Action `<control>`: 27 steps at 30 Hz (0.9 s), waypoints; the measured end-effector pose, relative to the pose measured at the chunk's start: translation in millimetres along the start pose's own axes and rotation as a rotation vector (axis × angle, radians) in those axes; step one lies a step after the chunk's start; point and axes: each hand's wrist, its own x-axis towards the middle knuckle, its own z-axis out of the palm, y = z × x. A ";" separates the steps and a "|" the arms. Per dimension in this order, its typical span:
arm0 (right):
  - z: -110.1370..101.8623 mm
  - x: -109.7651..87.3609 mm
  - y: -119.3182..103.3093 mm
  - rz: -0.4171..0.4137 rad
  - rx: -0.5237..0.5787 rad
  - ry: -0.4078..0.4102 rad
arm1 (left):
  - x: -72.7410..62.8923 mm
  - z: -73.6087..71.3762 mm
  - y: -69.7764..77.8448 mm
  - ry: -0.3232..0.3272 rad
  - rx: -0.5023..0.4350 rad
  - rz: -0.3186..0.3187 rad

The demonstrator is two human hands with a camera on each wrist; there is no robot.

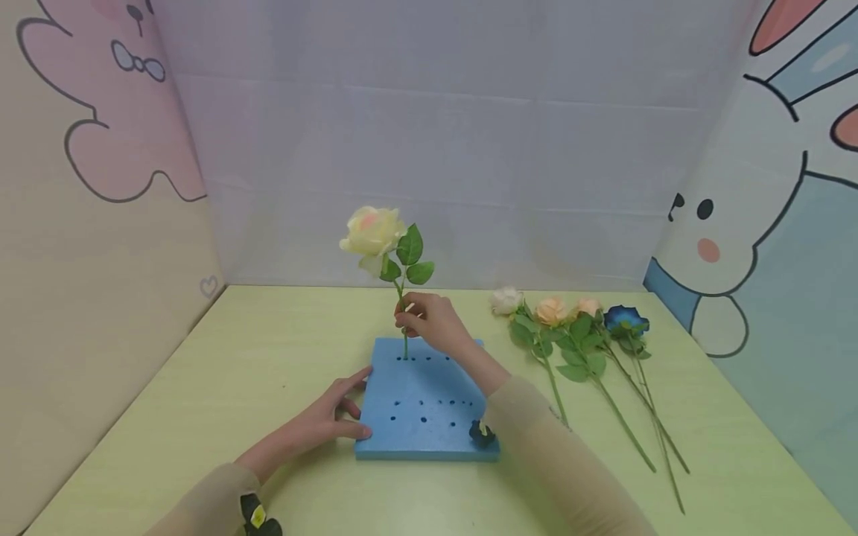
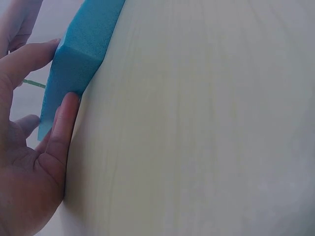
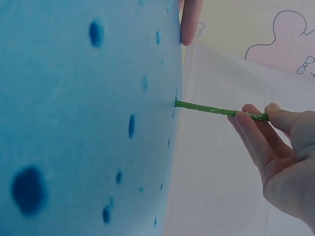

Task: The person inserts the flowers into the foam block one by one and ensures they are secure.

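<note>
A pale yellow rose [image 1: 372, 232] stands upright, its green stem [image 3: 206, 108] set at a hole near the far edge of a blue foam board [image 1: 429, 439]. Thumb and fingers of my right hand [image 1: 429, 318] pinch that stem above the board. Along the board's left side rests my left hand [image 1: 328, 417], fingers spread, with the thumb at the near left corner. In the left wrist view, the fingertips of the left hand [image 2: 29, 162] press against the board's side [image 2: 74, 73]. Rows of dark holes run across the board's top.
To the right lie several cut flowers: a white rose [image 1: 506, 300], a peach rose [image 1: 552, 311], another peach rose [image 1: 588, 306] and a blue rose [image 1: 626, 318], stems pointing toward the near right. A pale curtain [image 1: 429, 149] hangs behind the light wooden table [image 1: 295, 327].
</note>
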 end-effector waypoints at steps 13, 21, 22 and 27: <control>-1.1 -3.4 -1.9 0.020 -0.025 -0.021 | -3.9 -1.8 2.4 -0.015 -0.013 0.059; -7.6 -3.6 -3.3 -0.042 -0.077 -0.021 | -4.5 -1.6 3.8 -0.024 -0.026 0.065; -8.4 -3.6 -3.4 -0.052 -0.087 -0.016 | -4.5 -1.6 3.9 -0.024 -0.023 0.065; -10.7 -3.7 -3.8 -0.072 -0.086 -0.002 | -4.3 -0.9 4.0 -0.020 -0.023 0.049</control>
